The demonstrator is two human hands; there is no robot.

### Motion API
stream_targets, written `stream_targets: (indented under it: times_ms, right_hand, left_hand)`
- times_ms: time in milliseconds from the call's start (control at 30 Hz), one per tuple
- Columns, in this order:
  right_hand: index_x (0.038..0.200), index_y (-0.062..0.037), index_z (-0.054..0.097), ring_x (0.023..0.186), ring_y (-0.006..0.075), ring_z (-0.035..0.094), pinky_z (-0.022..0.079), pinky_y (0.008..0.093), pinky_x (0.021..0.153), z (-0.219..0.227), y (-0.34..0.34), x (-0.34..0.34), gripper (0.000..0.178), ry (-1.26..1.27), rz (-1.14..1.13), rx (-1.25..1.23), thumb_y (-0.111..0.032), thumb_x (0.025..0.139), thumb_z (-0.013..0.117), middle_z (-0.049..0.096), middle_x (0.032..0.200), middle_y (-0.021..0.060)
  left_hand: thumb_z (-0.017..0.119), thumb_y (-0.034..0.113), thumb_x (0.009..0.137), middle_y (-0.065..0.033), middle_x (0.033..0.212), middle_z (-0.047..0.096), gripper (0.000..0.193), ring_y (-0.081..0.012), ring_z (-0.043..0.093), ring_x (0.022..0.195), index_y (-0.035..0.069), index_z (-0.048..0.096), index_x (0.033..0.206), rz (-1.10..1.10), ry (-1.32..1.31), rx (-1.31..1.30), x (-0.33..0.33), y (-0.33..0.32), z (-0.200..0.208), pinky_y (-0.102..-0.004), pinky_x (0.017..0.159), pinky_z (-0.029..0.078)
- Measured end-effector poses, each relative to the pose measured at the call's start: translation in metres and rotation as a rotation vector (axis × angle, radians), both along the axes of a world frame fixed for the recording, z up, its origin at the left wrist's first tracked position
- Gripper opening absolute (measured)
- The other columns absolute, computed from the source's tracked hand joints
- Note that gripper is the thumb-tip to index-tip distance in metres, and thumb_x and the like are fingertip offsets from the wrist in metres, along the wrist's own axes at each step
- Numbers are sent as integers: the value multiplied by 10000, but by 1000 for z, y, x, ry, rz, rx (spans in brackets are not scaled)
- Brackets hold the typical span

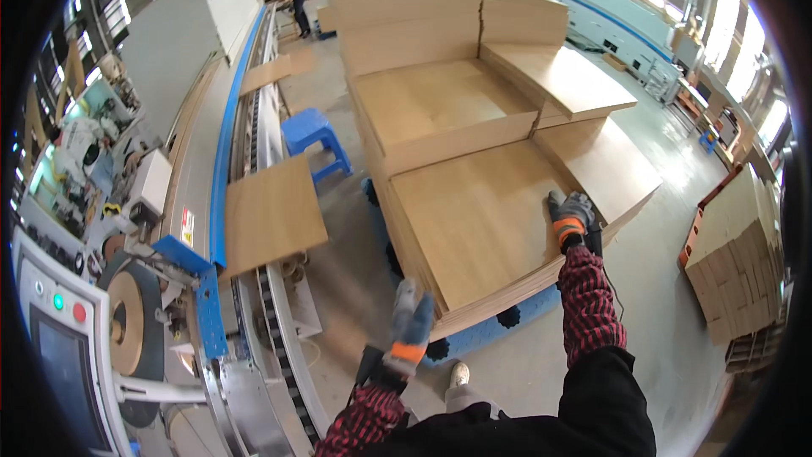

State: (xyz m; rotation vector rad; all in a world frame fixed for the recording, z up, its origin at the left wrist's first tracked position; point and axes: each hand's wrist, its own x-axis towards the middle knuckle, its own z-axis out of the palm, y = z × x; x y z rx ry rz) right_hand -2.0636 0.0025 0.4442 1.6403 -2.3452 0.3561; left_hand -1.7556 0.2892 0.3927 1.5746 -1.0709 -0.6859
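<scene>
A pale wood-coloured board (474, 211) tops the nearest stack of flat panels. My right hand (573, 210), in a grey glove with an orange cuff, lies on this board near its right edge, thumb apart from the other fingers. Whether any fingertips hook over the edge cannot be made out. My left hand (410, 317), gloved the same way, is off the near left corner of the stack, slightly blurred. Its fingers are stretched out and nothing shows in them. Beside the seam, a neighbouring stack carries another board (596, 161).
Taller panel stacks (414, 30) rise behind. A blue roller base (486, 334) lies under the near stack. To the left runs a long machine with a panel (275, 216) on it, a blue stool (313, 135) and a control screen (63, 372). Another stack (736, 262) stands right; a person (296, 0) is far off.
</scene>
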Motion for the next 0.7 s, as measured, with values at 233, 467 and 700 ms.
stream_targets:
  times_ms: [233, 467, 700]
  right_hand:
    - [1047, -25, 589, 1080, 332, 498, 409, 444, 880, 19, 17, 9, 709, -4, 51, 6, -645, 718, 489, 552, 1128, 170]
    - [1150, -39, 547, 1177, 321, 432, 330, 411, 984, 2, 38, 6, 643, -129, 126, -78, -559, 777, 482, 497, 1241, 172]
    - [1123, -52, 565, 1190, 310, 423, 318, 400, 1000, -13, 48, -12, 586, -172, 193, -45, -519, 771, 520, 504, 1240, 155]
  left_hand:
    - [580, 515, 756, -294, 1342, 306, 822, -403, 305, 1249, -79, 349, 1276, 25, -53, 173, -36, -35, 40, -404, 1031, 270]
    - [569, 475, 789, -384, 1351, 165, 848, -494, 181, 1273, -61, 210, 1341, 150, -345, 8, -61, -31, 36, -482, 1047, 209]
    - [564, 474, 804, -427, 1344, 73, 931, -552, 127, 1260, -68, 58, 1367, 189, -296, 41, -106, 19, 31, -511, 1050, 185]
